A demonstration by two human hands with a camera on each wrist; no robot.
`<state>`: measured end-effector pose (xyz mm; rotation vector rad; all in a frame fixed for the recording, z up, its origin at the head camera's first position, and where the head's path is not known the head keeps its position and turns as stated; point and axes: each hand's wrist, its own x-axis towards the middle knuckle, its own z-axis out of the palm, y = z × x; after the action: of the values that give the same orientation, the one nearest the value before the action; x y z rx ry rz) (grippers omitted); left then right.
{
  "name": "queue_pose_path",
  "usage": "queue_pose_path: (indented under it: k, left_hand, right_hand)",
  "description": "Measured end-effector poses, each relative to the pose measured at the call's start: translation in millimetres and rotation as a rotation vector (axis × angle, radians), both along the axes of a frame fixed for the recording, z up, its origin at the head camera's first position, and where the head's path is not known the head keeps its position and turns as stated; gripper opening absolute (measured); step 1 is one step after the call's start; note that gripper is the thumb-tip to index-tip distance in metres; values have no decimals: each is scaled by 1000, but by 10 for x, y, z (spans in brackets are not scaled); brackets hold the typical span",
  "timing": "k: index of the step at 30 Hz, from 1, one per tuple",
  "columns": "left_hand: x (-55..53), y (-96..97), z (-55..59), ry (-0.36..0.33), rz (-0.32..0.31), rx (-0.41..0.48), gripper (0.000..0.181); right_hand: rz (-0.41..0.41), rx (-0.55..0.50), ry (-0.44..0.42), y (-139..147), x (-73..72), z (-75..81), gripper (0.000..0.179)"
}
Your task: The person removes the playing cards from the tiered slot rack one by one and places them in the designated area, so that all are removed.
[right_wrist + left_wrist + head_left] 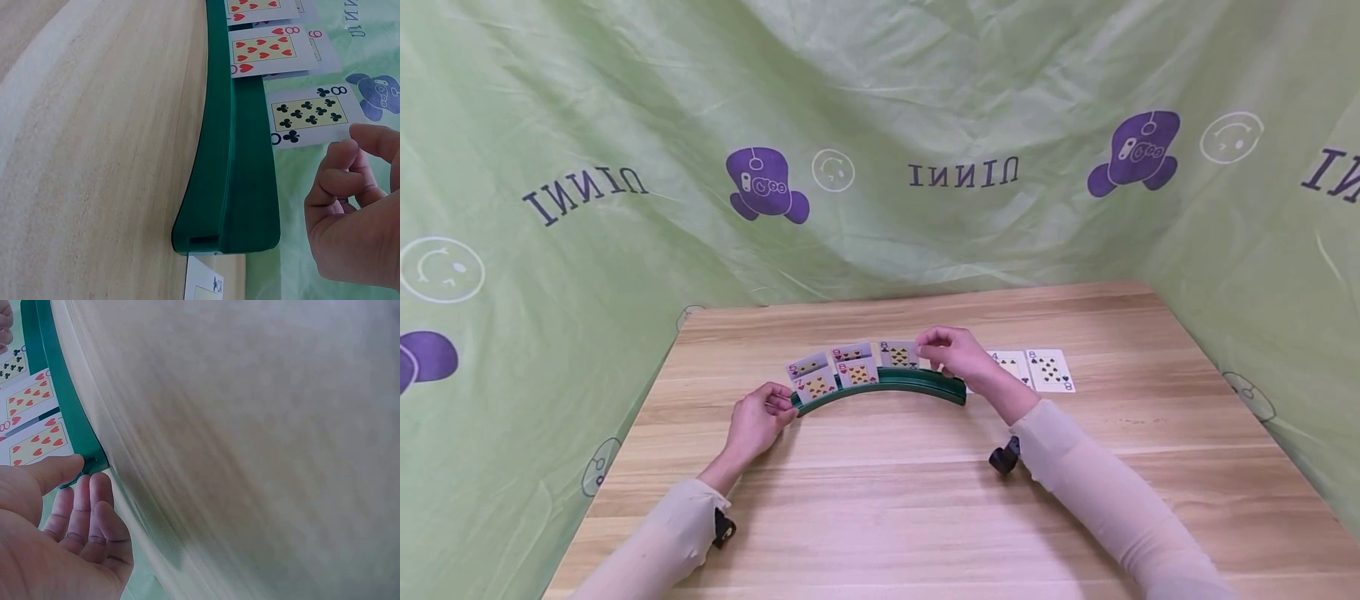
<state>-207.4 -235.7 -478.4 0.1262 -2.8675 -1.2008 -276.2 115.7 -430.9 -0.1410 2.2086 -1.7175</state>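
Observation:
A curved green card holder (pixel 917 379) lies on the table, bowed away from me. My left hand (pixel 756 421) pinches its left end, thumb on top and fingers below, as the left wrist view shows. The eight of clubs (pixel 309 114) stands in the rear groove, and my right hand (pixel 356 206) pinches its outer edge between thumb and forefinger. To the left, the seven of hearts (pixel 815 387) and eight of hearts (pixel 857 374) stand in the front groove. Behind them, partly hidden, are a nine (pixel 851 349) and another red card (pixel 807 365).
Right of the holder lie a face-up black eight (pixel 1050 371) and a four (pixel 1013 367), the latter partly behind my right forearm. The wooden table (pixel 880 500) meets a green printed cloth (pixel 880 242) at the back and sides. Each wrist carries a small black camera (pixel 1004 456).

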Motion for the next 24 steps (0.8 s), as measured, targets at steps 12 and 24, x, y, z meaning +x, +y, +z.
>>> queue_pose_path:
  k: [12, 24]
  left_hand:
    - [5, 6, 0, 4, 0, -2, 27]
    - [9, -2, -7, 11, -4, -10, 27]
  right_hand:
    - [-39, -33, 34, 99, 0, 136, 23]
    - [-89, -59, 19, 245, -49, 84, 18]
